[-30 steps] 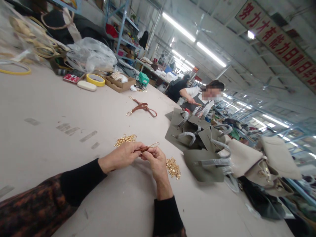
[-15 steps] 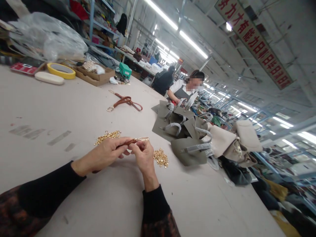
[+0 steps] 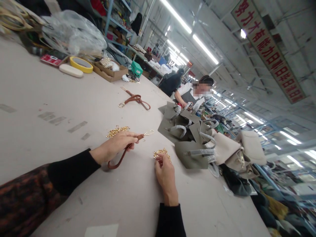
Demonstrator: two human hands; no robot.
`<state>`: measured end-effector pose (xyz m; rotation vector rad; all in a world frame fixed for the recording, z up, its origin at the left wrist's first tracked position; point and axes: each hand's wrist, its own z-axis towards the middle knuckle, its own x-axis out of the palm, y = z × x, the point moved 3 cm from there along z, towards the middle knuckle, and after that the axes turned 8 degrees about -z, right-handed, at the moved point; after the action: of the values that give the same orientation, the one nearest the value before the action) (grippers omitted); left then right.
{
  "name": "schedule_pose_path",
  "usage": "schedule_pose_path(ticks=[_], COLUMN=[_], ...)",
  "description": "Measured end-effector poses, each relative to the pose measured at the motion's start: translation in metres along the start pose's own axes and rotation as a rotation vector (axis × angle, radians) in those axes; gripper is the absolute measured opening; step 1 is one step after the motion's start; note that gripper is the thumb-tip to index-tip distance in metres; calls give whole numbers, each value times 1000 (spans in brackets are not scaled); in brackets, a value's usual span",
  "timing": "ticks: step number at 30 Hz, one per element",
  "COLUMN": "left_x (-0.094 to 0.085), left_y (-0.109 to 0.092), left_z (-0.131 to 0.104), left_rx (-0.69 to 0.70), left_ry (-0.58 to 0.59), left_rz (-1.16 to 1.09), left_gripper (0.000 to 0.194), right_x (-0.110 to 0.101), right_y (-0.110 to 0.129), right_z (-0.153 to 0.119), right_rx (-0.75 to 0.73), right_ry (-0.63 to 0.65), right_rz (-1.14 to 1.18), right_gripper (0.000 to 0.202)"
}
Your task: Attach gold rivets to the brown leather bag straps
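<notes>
My left hand [image 3: 116,147] pinches a thin brown leather strap [image 3: 121,159] near its gold clasp [image 3: 148,133]; the strap loops down onto the table [image 3: 74,108] below the hand. My right hand [image 3: 165,171] rests on a small heap of gold metal fittings [image 3: 161,152], with its fingertips in the heap. A second heap of gold fittings [image 3: 117,130] lies just beyond my left hand.
Another brown strap with a ring [image 3: 134,99] lies further up the table. Grey-green and beige handbags [image 3: 195,138] are piled at the right edge. A yellow tape roll [image 3: 81,64], a cardboard tray [image 3: 110,70] and plastic bags sit at the far end. A co-worker [image 3: 191,95] stands beyond the bags.
My right hand let go of the strap and moved right and down onto the heap of gold fittings. My left hand keeps the strap, whose loop now hangs in view.
</notes>
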<state>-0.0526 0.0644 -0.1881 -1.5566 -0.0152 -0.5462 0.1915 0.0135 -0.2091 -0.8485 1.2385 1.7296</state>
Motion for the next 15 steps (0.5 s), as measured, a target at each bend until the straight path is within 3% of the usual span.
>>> schedule_pose_path(ticks=[4, 11, 15], left_x=[9, 16, 18], left_y=[0, 6, 8], left_z=[-3, -4, -4], left_rx=[-101, -138, -106], left_ry=[68, -3, 15], left_rz=[-116, -80, -60], left_gripper=[35, 41, 38], right_x=[5, 19, 19], right_y=[10, 16, 17], right_z=[5, 12, 12], right_rx=[-78, -129, -60], right_ry=[-38, -86, -78], right_rz=[-117, -452, -337], right_gripper=[24, 21, 22])
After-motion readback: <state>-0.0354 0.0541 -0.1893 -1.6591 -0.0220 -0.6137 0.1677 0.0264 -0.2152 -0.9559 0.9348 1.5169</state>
